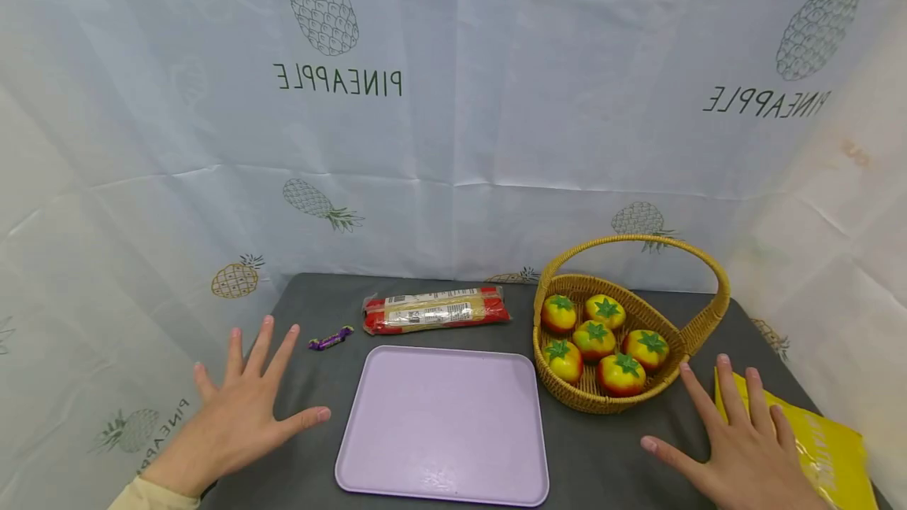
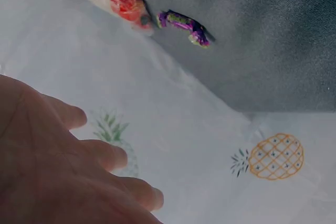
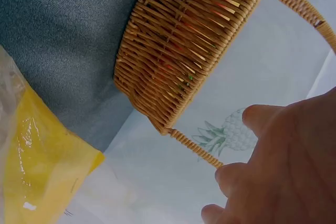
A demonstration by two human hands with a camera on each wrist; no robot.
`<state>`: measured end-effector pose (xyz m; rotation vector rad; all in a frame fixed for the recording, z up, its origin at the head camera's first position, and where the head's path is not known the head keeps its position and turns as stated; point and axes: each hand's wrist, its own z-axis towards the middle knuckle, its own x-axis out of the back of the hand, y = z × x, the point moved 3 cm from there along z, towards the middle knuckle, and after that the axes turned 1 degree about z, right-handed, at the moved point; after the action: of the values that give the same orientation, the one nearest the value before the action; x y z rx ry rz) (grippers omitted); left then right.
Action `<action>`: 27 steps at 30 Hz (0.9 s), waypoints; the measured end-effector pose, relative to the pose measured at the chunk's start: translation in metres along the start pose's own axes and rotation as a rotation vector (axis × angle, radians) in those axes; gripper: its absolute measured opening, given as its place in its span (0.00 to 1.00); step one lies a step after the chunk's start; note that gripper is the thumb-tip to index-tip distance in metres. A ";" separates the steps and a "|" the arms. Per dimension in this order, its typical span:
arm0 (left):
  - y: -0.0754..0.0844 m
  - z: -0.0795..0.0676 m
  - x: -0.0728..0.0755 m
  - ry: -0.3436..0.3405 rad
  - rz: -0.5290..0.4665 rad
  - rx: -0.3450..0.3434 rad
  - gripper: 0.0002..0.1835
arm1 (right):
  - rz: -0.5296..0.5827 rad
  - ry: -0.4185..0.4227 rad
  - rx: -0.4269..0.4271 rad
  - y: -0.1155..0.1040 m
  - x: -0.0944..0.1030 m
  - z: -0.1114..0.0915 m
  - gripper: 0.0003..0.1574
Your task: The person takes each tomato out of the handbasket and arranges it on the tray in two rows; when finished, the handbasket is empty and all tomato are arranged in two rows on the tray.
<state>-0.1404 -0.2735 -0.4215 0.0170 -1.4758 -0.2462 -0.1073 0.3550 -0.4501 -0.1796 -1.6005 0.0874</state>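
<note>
My left hand [image 1: 237,417] is spread with straight fingers over the table's left edge, holding nothing. Nearest to it lies a small candy in a purple wrapper [image 1: 331,338]. On the other side, my right hand [image 1: 749,447] is spread too, its palm bare in the right wrist view. It overlaps a yellow plastic bag [image 1: 831,447] in the head view. Just beyond its fingertips stands a wicker basket [image 1: 588,401] with a tall handle, holding several red-and-yellow fruits with green leafy tops [image 1: 620,375]. Between the hands lies a flat lilac tray [image 1: 442,425].
Behind the tray, a clear packet with red ends [image 1: 435,310] and a printed label lies along the back of the dark grey table [image 1: 305,400]. A white curtain [image 1: 453,116] with pineapple prints hangs behind and at both sides.
</note>
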 end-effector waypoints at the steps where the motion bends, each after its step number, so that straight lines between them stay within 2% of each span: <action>1: 0.000 0.000 0.000 -0.001 0.001 0.002 0.70 | 0.005 0.002 0.003 0.000 0.000 0.000 0.77; 9: -0.002 0.000 -0.005 -0.012 -0.028 0.017 0.71 | 0.067 0.015 0.058 -0.003 0.008 0.007 0.76; 13: 0.002 0.002 -0.006 0.026 -0.123 -0.034 0.68 | 0.121 0.031 0.093 -0.011 0.015 0.014 0.72; 17: 0.014 0.008 -0.008 0.054 -0.238 -0.073 0.62 | 0.153 0.065 0.092 -0.024 0.022 0.022 0.69; 23: 0.038 0.027 -0.025 -0.006 -0.341 -0.043 0.53 | 0.175 0.120 0.120 -0.043 0.023 0.031 0.63; 27: 0.048 0.041 -0.038 -0.062 -0.434 0.058 0.46 | 0.186 0.154 0.130 -0.054 0.020 0.038 0.57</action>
<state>-0.1761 -0.2142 -0.4467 0.3820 -1.5300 -0.5586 -0.1487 0.3069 -0.4232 -0.2288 -1.4165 0.3136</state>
